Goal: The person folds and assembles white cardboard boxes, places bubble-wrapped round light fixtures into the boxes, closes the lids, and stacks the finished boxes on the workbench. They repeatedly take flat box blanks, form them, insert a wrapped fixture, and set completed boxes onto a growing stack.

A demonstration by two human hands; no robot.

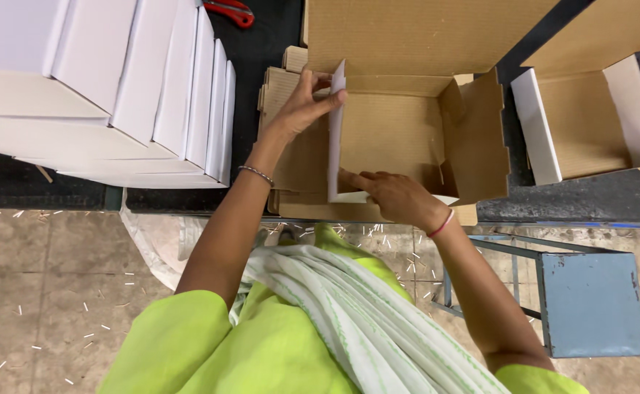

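Cardboard box point(407, 138) half-folded on dark table point(261, 44); left hand point(301, 102) pinched on its raised white wall, right hand point(393, 193) pressed flat on near edge.

White boxes point(115, 87) stacked left (red scissors point(230, 11) behind), blue stool point(590, 303) right.

Both arms reach forward from lime-green sleeves, elbows bent. The left hand point(301, 102) is raised higher, wrist cocked, fingers and thumb pinched together, a thin bangle on the wrist. The right hand point(396, 195) lies lower, palm down, fingers extended leftward, a pink band at its wrist.
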